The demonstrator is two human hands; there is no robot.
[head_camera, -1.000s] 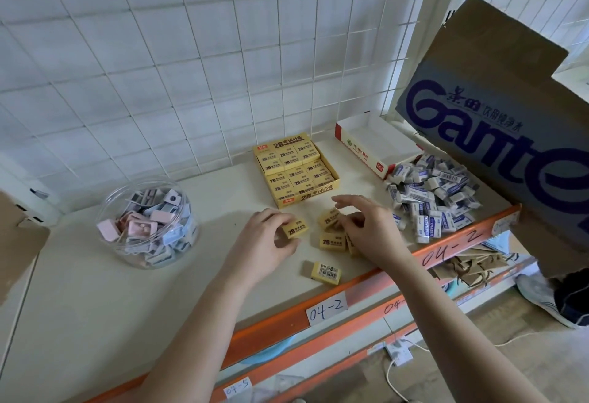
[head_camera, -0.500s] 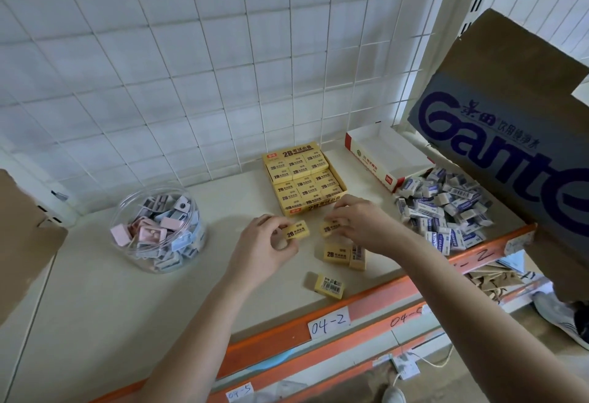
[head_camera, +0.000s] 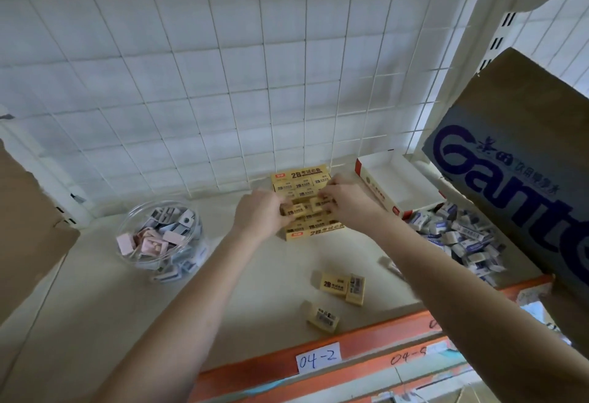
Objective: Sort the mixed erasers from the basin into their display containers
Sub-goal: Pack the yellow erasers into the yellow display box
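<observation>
Pinching one yellow 2B eraser [head_camera: 294,210] in the left hand [head_camera: 264,214] and a second eraser [head_camera: 318,203] in the right hand [head_camera: 347,203], holding both just above the yellow display box [head_camera: 314,233]. Judging them light, stiff, paper-sleeved blocks, probably slightly slick; favouring a hold across the long sides, thumb opposing fingers. Leaving three loose erasers [head_camera: 334,284] lying near the shelf [head_camera: 271,291] edge.

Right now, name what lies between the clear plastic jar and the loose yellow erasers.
Head view: only the person's left forearm crosses that bare cream shelf.
</observation>
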